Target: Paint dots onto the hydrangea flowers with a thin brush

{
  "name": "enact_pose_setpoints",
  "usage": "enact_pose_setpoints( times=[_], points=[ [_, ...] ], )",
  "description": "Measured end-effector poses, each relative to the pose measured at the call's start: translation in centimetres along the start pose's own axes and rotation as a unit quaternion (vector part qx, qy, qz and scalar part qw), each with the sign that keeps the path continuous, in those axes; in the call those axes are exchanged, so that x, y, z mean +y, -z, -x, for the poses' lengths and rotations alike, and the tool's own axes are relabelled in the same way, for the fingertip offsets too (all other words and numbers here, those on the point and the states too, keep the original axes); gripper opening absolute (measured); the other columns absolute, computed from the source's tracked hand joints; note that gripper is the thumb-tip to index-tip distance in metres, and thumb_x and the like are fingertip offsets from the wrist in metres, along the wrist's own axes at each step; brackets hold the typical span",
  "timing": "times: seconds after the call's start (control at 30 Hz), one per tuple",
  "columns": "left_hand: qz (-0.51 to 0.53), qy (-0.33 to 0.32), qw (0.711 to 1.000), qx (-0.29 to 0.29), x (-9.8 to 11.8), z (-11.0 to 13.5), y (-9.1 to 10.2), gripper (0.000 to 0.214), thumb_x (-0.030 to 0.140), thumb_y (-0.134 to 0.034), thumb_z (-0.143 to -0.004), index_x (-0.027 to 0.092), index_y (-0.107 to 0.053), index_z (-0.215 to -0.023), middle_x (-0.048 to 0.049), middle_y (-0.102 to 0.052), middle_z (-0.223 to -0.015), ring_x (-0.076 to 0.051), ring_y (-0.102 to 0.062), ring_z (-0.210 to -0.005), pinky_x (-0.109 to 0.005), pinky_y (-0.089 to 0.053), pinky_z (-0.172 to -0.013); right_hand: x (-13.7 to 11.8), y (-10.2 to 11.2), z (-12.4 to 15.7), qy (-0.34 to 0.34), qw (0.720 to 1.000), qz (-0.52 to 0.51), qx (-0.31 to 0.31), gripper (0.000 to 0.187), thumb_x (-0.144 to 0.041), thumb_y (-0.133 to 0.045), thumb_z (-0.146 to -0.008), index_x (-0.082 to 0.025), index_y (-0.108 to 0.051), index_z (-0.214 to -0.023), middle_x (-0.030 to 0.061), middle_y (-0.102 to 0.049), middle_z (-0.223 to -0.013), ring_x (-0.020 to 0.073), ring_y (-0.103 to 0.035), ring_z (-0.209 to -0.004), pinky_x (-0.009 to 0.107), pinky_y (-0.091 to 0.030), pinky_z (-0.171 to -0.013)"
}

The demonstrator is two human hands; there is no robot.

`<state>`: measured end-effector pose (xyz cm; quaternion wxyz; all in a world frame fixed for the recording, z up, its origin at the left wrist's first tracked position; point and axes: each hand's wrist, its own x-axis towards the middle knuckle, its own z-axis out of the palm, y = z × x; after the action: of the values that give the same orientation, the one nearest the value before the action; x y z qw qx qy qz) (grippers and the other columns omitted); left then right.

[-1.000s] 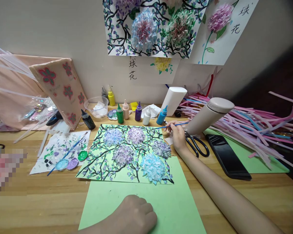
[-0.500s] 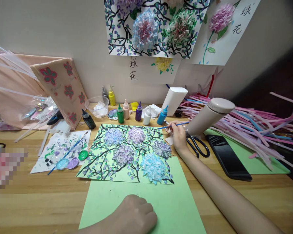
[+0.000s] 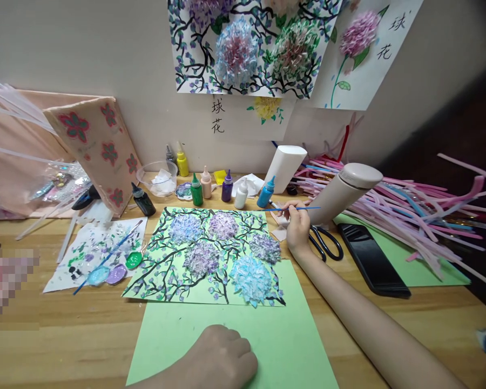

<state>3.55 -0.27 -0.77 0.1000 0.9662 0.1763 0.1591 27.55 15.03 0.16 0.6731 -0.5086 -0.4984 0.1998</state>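
My right hand (image 3: 297, 229) pinches a thin blue paintbrush (image 3: 310, 208), held nearly level just past the right edge of a painting. Black branches and small leaves cover that painting (image 3: 157, 283), along with several raised flower heads in purple, blue and pink; a bright blue flower (image 3: 251, 280) sits lowest. My left hand (image 3: 222, 354) lies curled in a fist on a green paper sheet (image 3: 295, 324) under the painting. Its fingertips are out of sight. To the left, a second paintbrush (image 3: 109, 256) rests on a paint-stained paper (image 3: 79, 256), near caps of green paint (image 3: 134, 260) and purple paint (image 3: 116, 273).
Paint bottles, including a blue bottle (image 3: 266, 192) and a green bottle (image 3: 196, 190), line the back. Black-handled scissors (image 3: 332, 246), a tumbler (image 3: 336, 192) and a phone (image 3: 372, 259) are on the right, near piled pipe cleaners (image 3: 421, 216). A flowered pink board (image 3: 97, 151) stands left.
My right hand has drawn the paintbrush rightward, so its tip has left the painting's upper right edge. My left hand stays in place. The whole view has shifted slightly.
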Motion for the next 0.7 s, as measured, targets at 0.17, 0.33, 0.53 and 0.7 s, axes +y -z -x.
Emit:
enact_pose_setpoints(
  times=[0.17,0.33,0.53,0.7],
  points=[
    [-0.002,-0.001,1.0,-0.01,-0.06,-0.05,-0.01,0.026,0.018,-0.047,-0.084,0.018,-0.033,-0.062,0.0029,-0.046,-0.056,-0.011,-0.037,-0.046,-0.027,-0.017,-0.042,0.3,0.1,0.02,0.001,1.0,0.02,-0.023,0.015,-0.024,-0.04,-0.082,-0.022,-0.048,-0.07,-0.0019,-0.051,-0.063,0.014,-0.05,-0.061,0.028,-0.039,-0.064],
    [0.0,-0.003,1.0,-0.017,0.0,-0.09,0.12,0.026,0.019,-0.048,-0.085,0.018,-0.034,-0.063,0.0025,-0.048,-0.057,-0.011,-0.038,-0.047,-0.027,-0.018,-0.043,0.48,0.16,0.1,-0.021,0.998,0.029,-0.044,0.016,-0.026,-0.039,-0.083,-0.022,-0.048,-0.071,-0.002,-0.051,-0.062,0.0145,-0.05,-0.06,0.027,-0.038,-0.06],
    [0.002,-0.002,1.0,-0.003,0.02,-0.14,0.17,0.027,0.018,-0.049,-0.083,0.018,-0.033,-0.062,0.003,-0.046,-0.056,-0.011,-0.038,-0.046,-0.027,-0.018,-0.042,0.14,0.1,0.14,0.015,0.999,0.032,-0.032,0.018,-0.024,-0.038,-0.083,-0.022,-0.048,-0.068,-0.0018,-0.051,-0.063,0.0145,-0.05,-0.062,0.028,-0.038,-0.064],
    [-0.005,0.001,1.0,-0.024,0.04,-0.22,0.36,0.029,0.021,-0.05,-0.085,0.018,-0.032,-0.062,0.003,-0.046,-0.056,-0.011,-0.038,-0.047,-0.027,-0.019,-0.042,0.37,0.17,0.16,0.01,0.999,0.035,-0.034,0.018,-0.024,-0.037,-0.082,-0.022,-0.048,-0.068,-0.0017,-0.049,-0.061,0.0149,-0.048,-0.061,0.028,-0.038,-0.063]
  ],
)
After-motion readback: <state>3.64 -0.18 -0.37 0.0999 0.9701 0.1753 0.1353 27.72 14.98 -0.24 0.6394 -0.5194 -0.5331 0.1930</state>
